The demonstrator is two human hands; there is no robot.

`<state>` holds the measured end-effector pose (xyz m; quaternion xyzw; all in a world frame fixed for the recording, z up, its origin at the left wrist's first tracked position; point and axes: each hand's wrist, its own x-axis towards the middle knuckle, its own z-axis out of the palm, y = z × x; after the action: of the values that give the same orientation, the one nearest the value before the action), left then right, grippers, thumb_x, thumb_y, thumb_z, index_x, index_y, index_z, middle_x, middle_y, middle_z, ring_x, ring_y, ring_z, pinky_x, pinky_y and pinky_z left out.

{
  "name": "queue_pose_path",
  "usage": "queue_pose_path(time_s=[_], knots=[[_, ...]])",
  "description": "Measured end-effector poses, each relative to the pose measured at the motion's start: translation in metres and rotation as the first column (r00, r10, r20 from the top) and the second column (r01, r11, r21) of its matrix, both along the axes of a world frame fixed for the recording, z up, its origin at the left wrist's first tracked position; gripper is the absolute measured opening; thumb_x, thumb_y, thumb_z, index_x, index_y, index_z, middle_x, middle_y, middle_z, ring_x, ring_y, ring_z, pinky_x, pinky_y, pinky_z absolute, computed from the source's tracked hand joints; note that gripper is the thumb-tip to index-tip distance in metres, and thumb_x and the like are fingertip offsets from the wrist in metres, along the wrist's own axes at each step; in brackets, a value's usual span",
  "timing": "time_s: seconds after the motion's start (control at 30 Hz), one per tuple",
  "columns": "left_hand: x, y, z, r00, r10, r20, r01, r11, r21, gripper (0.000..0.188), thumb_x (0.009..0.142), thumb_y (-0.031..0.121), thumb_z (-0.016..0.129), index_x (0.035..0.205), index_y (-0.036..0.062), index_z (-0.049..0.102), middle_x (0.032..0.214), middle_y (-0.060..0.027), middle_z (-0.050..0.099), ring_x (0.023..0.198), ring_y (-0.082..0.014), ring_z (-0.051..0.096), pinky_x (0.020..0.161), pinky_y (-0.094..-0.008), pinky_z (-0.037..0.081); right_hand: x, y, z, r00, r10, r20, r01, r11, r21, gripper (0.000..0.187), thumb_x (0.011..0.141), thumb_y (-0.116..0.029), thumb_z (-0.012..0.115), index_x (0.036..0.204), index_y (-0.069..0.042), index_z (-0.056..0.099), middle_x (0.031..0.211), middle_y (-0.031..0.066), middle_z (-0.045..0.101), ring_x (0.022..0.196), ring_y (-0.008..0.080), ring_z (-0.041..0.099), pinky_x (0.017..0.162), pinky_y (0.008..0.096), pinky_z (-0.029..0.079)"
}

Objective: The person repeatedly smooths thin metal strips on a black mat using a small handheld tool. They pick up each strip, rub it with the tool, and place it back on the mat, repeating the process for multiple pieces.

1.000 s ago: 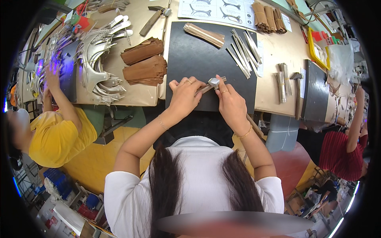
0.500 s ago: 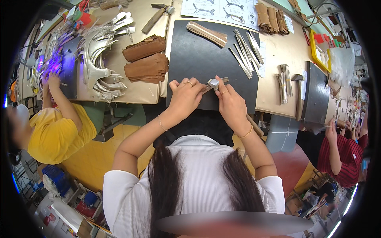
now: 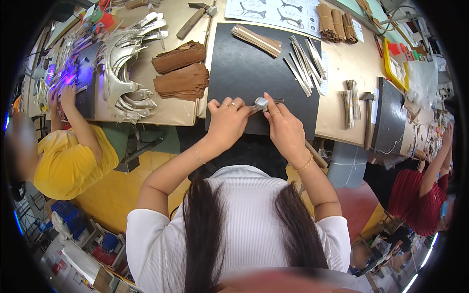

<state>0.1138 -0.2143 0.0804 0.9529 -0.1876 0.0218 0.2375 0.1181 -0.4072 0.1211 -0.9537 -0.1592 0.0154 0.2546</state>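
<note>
My left hand (image 3: 228, 118) is closed, its thumb and fingers pinching a thin silvery strip (image 3: 279, 101) on the black mat (image 3: 233, 63). My right hand (image 3: 285, 128) grips a hammer (image 3: 261, 103), its metal head resting at the strip beside my left fingertips. The hammer's wooden handle runs under my right palm and comes out below the wrist. Whether the head presses on the strip or hovers just over it, I cannot tell. Farther up the mat lie a bundle of brown and pale strips (image 3: 256, 40) and several loose silvery strips (image 3: 304, 66).
Stacks of brown leather strips (image 3: 181, 80) lie left of the mat, near silver curved pieces (image 3: 117, 83) and another hammer (image 3: 195, 22). To the right are bundled silvery strips (image 3: 351, 103), a hammer (image 3: 368, 117) and a yellow tray (image 3: 394, 63). Co-workers sit on both sides.
The strip's free end has dropped slightly and lies more level. My hands and the hammer head have barely moved. The co-worker on the right has reached farther away from me.
</note>
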Motion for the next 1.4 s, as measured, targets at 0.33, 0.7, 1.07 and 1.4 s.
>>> queue_pose_path(time_s=[0.33, 0.7, 1.07, 1.4], knots=[[-0.001, 0.008, -0.002, 0.992, 0.045, -0.121, -0.064, 0.986, -0.155, 0.025, 0.086, 0.015, 0.073, 0.111, 0.0190, 0.074, 0.099, 0.0030, 0.061, 0.094, -0.0180, 0.058, 0.085, -0.0447, 0.032, -0.001, 0.002, 0.001, 0.998, 0.041, -0.044, -0.046, 0.993, -0.106, 0.049, 0.097, -0.016, 0.064, 0.145, -0.010, 0.055, 0.095, 0.0085, 0.065, 0.074, 0.0274, 0.068, 0.064, 0.0380, 0.056], [-0.006, 0.011, -0.002, 0.996, 0.052, -0.067, -0.059, 0.992, -0.112, 0.018, 0.086, 0.013, 0.071, 0.104, 0.0168, 0.074, 0.096, 0.0025, 0.062, 0.094, -0.0185, 0.058, 0.085, -0.0444, 0.032, -0.005, 0.006, 0.001, 0.997, 0.065, -0.042, -0.069, 0.993, -0.093, 0.048, 0.097, -0.016, 0.064, 0.144, -0.011, 0.055, 0.095, 0.0089, 0.065, 0.074, 0.0278, 0.069, 0.063, 0.0383, 0.056], [-0.015, 0.008, -0.001, 0.994, 0.032, 0.101, -0.032, 0.999, -0.007, 0.019, 0.086, 0.014, 0.074, 0.105, 0.0155, 0.074, 0.096, 0.0022, 0.063, 0.091, -0.0174, 0.058, 0.083, -0.0401, 0.031, -0.007, 0.011, 0.003, 0.996, 0.092, -0.003, -0.092, 0.996, -0.021, 0.047, 0.098, -0.016, 0.064, 0.143, -0.010, 0.056, 0.094, 0.0088, 0.066, 0.075, 0.0281, 0.069, 0.062, 0.0383, 0.057], [-0.018, 0.013, -0.007, 0.979, -0.004, 0.202, 0.002, 1.000, 0.009, 0.015, 0.085, 0.018, 0.077, 0.100, 0.0152, 0.075, 0.095, 0.0035, 0.064, 0.089, -0.0159, 0.059, 0.081, -0.0397, 0.031, -0.005, 0.011, 0.007, 0.996, 0.089, 0.032, -0.090, 0.995, 0.042, 0.047, 0.098, -0.016, 0.064, 0.143, -0.011, 0.056, 0.095, 0.0086, 0.066, 0.075, 0.0279, 0.070, 0.062, 0.0382, 0.057]])
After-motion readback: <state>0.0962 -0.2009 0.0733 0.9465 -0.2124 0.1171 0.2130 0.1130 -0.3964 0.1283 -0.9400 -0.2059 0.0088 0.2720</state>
